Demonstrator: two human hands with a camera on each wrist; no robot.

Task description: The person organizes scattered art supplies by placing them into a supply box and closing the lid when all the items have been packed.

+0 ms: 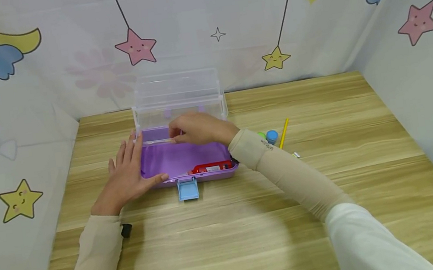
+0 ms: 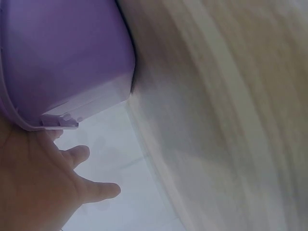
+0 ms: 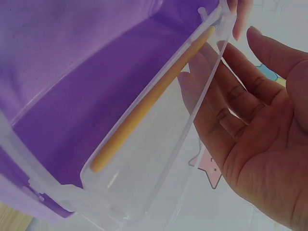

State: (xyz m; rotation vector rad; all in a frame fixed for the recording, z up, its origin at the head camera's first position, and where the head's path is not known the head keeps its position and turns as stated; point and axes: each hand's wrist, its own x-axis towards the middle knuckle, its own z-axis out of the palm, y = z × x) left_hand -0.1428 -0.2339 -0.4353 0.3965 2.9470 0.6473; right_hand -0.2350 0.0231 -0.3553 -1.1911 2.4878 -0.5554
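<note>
A purple storage box (image 1: 229,173) stands with its clear lid (image 1: 177,90) raised at the back and a blue latch (image 1: 188,190) hanging from its front. My left hand (image 1: 127,174) rests on the box's left side with fingers spread, the thumb along the front rim; in its wrist view the palm (image 2: 33,178) lies against the rim. My right hand (image 1: 199,128) reaches over the box. In its wrist view, fingers show through a clear tray (image 3: 149,178) and touch it, the thumb apart. A yellowish stick (image 3: 149,98) lies in this tray. Along the box's front inside lies a red cylinder (image 1: 210,167) with a white label.
Right of the box, partly behind my right forearm, are a blue round pot (image 1: 272,136), a green one (image 1: 261,135), a yellow stick (image 1: 284,133) and a small white piece (image 1: 296,155). A printed curtain (image 1: 243,26) borders the wooden table (image 1: 214,244).
</note>
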